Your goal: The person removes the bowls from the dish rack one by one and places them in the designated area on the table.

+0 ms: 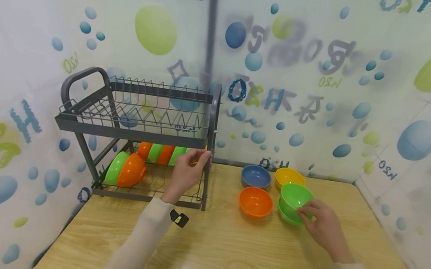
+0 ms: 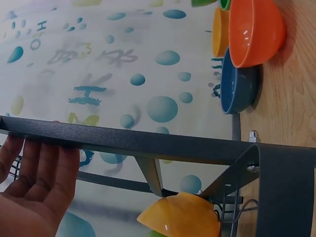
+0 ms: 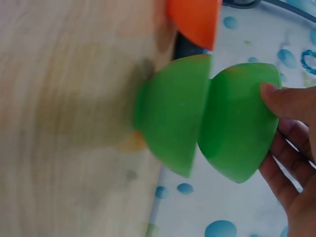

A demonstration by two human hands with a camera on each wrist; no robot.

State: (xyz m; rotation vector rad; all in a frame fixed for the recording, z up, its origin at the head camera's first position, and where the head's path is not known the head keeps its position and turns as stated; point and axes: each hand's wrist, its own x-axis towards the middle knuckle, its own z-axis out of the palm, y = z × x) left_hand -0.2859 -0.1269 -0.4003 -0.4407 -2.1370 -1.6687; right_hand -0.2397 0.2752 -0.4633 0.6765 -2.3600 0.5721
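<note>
My left hand (image 1: 189,167) is at the right-hand side post of a dark two-tier dish rack (image 1: 131,135). In the left wrist view, the left fingers (image 2: 42,170) go behind the rack's dark bar (image 2: 128,140). My right hand (image 1: 322,224) pinches the rim of a green bowl (image 1: 293,194), thumb on one side and fingers on the other. This bowl is tilted over a second green bowl (image 3: 170,106), overlapping its mouth. Beside them stand an orange bowl (image 1: 255,202), a blue bowl (image 1: 256,176) and a yellow bowl (image 1: 289,177).
The rack's lower tier holds several green and orange bowls (image 1: 131,171) on edge, plus a yellow bowl (image 2: 185,217) near its right end. Wire slots fill the upper tier. A patterned curtain (image 1: 310,74) closes off the back and sides of the wooden table (image 1: 226,251).
</note>
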